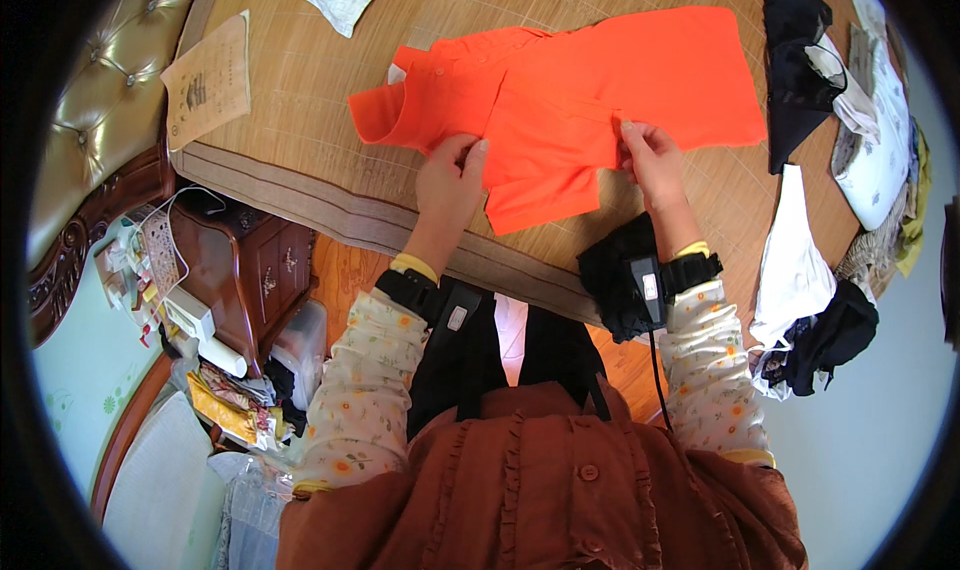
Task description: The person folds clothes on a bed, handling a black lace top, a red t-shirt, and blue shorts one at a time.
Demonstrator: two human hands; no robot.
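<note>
An orange collared shirt (555, 112) lies partly folded on a woven bed mat (300, 105), its collar towards the left and its body stretching right. One short sleeve sticks out over the near side of the shirt. My left hand (454, 176) pinches the shirt's near edge below the collar, thumb and fingers together. With thumb and fingertips, my right hand (651, 157) grips the fabric at the near edge, right of the sleeve. Both wrists wear black straps with small devices.
Black garments (799, 67) and a white garment (795, 262) lie to the right. A black cloth (619, 277) rests near my right wrist. A paper bag (210, 82) with writing is at the left, by the tufted headboard (120, 52). A wooden nightstand (255, 270) stands below it.
</note>
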